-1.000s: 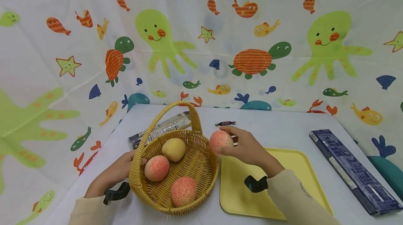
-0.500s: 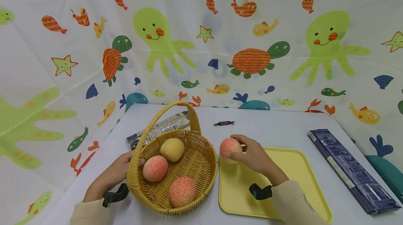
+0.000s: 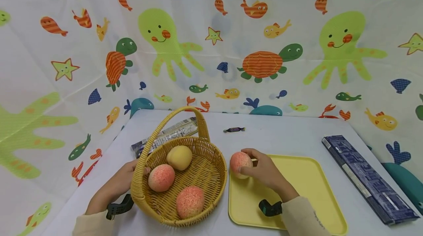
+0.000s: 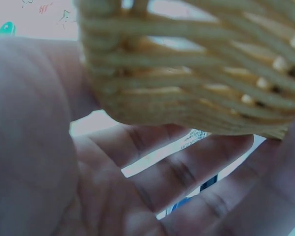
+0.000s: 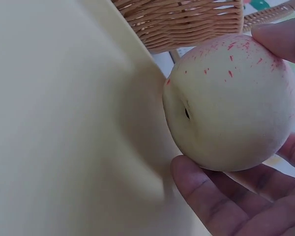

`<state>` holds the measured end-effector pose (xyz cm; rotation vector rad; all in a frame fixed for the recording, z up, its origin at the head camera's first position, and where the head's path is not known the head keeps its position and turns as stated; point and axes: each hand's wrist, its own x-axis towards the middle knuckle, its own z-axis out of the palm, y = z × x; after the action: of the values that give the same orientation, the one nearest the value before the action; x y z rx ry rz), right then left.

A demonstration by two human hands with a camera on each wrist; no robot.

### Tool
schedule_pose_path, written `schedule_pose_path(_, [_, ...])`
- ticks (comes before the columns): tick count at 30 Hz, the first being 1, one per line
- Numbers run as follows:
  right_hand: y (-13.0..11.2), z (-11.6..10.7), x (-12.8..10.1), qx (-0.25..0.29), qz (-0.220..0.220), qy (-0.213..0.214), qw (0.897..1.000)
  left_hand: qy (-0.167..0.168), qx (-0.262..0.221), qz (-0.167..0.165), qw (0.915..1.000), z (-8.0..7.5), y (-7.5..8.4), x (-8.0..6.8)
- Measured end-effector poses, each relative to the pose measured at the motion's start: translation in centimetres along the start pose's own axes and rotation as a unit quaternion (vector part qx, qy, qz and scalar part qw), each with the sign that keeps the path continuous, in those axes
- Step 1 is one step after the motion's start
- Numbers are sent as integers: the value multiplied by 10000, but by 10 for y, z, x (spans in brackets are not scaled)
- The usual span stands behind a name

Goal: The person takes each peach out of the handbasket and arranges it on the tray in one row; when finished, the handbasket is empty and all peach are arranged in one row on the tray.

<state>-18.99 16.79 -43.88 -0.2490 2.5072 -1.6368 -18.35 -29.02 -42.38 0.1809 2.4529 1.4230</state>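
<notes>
The peach [image 3: 241,163] is held in the fingers of the right hand [image 3: 264,171], low over the near-left corner of the yellow tray [image 3: 307,192], just beside the basket [image 3: 201,192]. At the far left, the left hand [image 3: 120,182] is laid against the basket's outer wall with fingers straight. Three more fruits are contained in the basket. Compared with one second ago, the peach has been carried from the basket rim down toward the tray; release is not yet seen.
</notes>
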Motion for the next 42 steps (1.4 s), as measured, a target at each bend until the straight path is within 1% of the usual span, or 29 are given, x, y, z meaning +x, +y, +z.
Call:
schedule_pose_path(2, [1,1,-1,-5,7,25,10000,-21,13,2,10000,0,-1,0])
schedule_pose_path(10, [4,4,-5,-44,133,89,9999,93,-11,-252,9996,2,-1,1])
schedule_pose_path(17, [7,7,-6,-3,70,140,9999,52,-78,-196,9998,2,-4,0])
schedule_pose_path(23, [9,8,-7,3,28,157,9999,96,-98,-271,9995,3,-2,0])
schedule_pose_path(26, [10,7,-7,-18,-25,156,9999,60,-93,-180,9998,3,-3,0])
schedule_pose_path(32, [9,5,-9,139,-113,-3,9998,-52,-168,70,9998,2,-4,-1])
schedule_pose_path(37, [11,3,-9,264,-225,-228,9991,6,-150,51,9999,2,-3,0])
schedule_pose_path(42, [13,2,-9,375,-318,-391,9980,96,-180,-77,9998,3,-2,1])
